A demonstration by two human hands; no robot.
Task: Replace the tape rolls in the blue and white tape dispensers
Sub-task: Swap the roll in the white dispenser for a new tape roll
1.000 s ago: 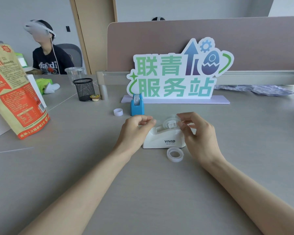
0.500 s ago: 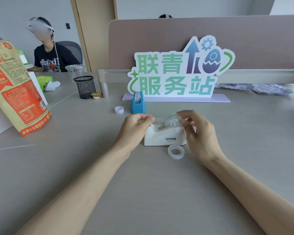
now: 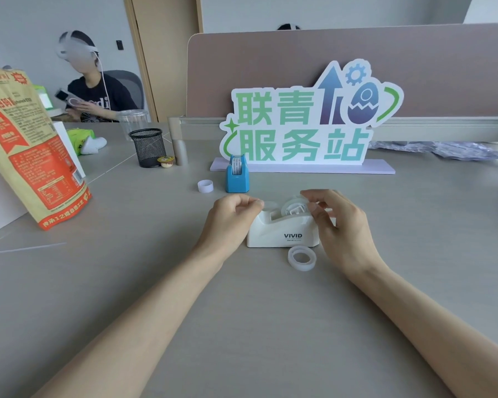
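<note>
The white tape dispenser (image 3: 282, 234) marked VIVID stands at the table's middle. A clear tape roll (image 3: 293, 207) on a white hub sits in its cradle. My left hand (image 3: 230, 219) is at the dispenser's cutter end, fingers pinched on the tape's loose end (image 3: 268, 204). My right hand (image 3: 338, 225) curls round the roll's right side, index finger over its top and thumb at its edge. Another clear roll (image 3: 301, 257) lies flat in front of the dispenser. The blue dispenser (image 3: 237, 180) stands further back with a roll in it, a small white ring (image 3: 205, 186) to its left.
A large sign (image 3: 308, 124) on a lilac base stands behind the dispensers, a partition behind it. A black mesh cup (image 3: 147, 147) and a small round tub (image 3: 166, 161) are at back left. A tall orange bag (image 3: 26, 145) leans at the left. A seated person (image 3: 95, 96) is beyond.
The roll has gone down from above the white dispenser into its cradle. My right fingers have loosened round it, and my left hand stays pinched at the cutter end.
</note>
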